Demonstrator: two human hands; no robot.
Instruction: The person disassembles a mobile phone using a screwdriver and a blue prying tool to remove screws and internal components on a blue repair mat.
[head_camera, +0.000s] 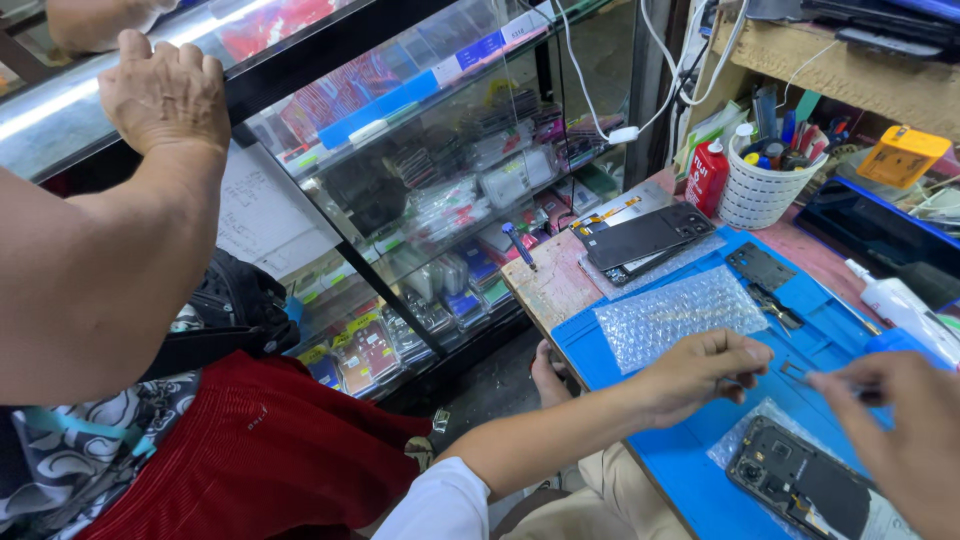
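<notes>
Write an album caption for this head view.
Two hands, left hand and right hand, work above an opened phone on a blue mat.

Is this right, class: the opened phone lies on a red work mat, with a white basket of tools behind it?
Not quite. The head view shows the opened phone lying on a blue work mat, not red. The white basket of tools does stand behind it.

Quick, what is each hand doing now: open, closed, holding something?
Left hand: fingers pinched shut over the blue rubber work mat; what it holds cannot be told.
Right hand: blurred, pinching a thin metal tool above the opened black phone.
</notes>
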